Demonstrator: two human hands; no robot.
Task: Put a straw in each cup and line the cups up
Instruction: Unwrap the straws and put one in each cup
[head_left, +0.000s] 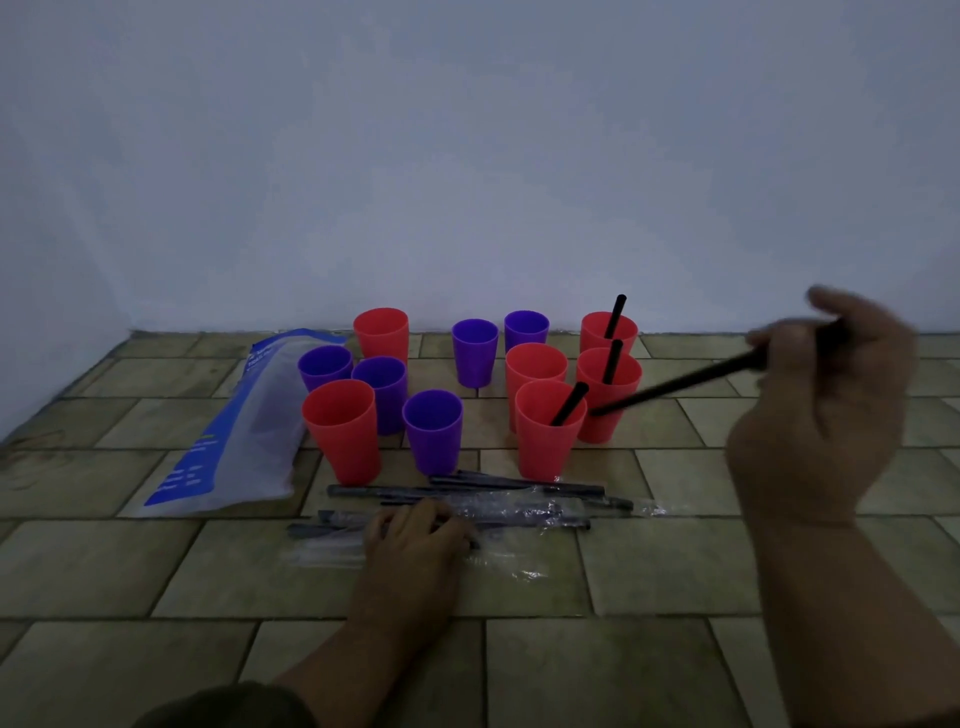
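Note:
Several red and purple cups stand on a tiled floor near the wall. Three red cups on the right each hold a black straw: the back one (609, 332), the middle one (609, 374) and the front one (550, 431). A red cup (535, 366) among them has none that I can see. My right hand (815, 395) is raised at the right and pinches a black straw (675, 387) whose tip points down-left toward the right-hand cups. My left hand (415, 535) rests on a pile of black straws (498, 493) lying in clear wrapping in front of the cups.
On the left lie a blue and white plastic pouch (234, 431), a red cup (343, 431) and a purple cup (432, 431) at the front, and more purple and red cups behind. The wall runs close behind the cups.

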